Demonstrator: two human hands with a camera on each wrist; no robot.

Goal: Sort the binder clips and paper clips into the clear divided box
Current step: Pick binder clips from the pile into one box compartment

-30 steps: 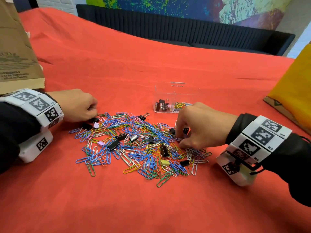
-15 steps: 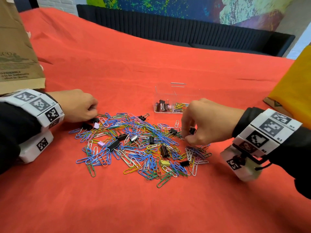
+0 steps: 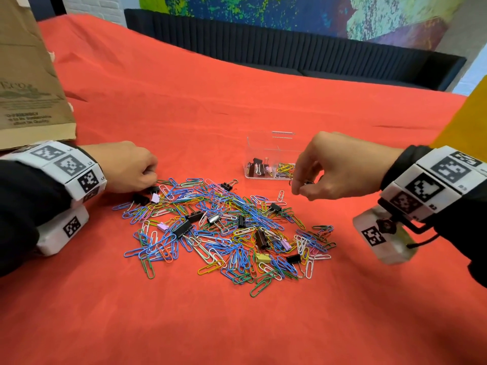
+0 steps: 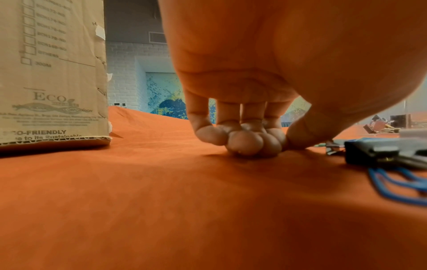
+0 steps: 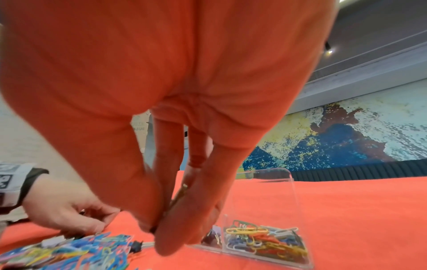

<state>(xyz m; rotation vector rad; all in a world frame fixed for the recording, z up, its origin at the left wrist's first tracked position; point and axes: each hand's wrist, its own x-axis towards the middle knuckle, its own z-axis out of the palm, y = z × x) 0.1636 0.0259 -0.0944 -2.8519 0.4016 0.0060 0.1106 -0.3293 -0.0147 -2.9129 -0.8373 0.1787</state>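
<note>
A: What is hidden in the head view?
B: The right hand (image 3: 340, 167), at centre right, covers the right end of the small clear plastic divided box (image 3: 266, 143). Its thumb and fingertips pinch a small dark binder clip (image 3: 308, 183), almost wholly concealed; only a dark edge and a bit of wire show. In the right wrist view the pinch is blurred and the clip reads as a dark speck at the fingertips.

A: And the left hand?
B: The left hand (image 3: 126, 167), at centre left, lies with fingers curled, knuckles down on the red cloth (image 3: 237, 325) at the upper-left edge of the loose pile of coloured wire paper clips (image 3: 224, 233). A black binder clip (image 3: 154, 189) lies at its fingertips; whether they grip it cannot be told. The left wrist view shows only bunched fingers pressed to the cloth.

A: Where do the sorted items lie?
B: Binder clips occupy the box's left compartment, paper clips the right. More black, lilac and yellow binder clips are scattered through the pile.

A: Any legible writing?
B: The brown corrugated cardboard box (image 4: 53, 73), cut off at upper left, reads "ECO", "ECO-FRIENDLY" and "OTHERS"; its smaller print is illegible. The white wrist bands carry square coded markers.
</note>
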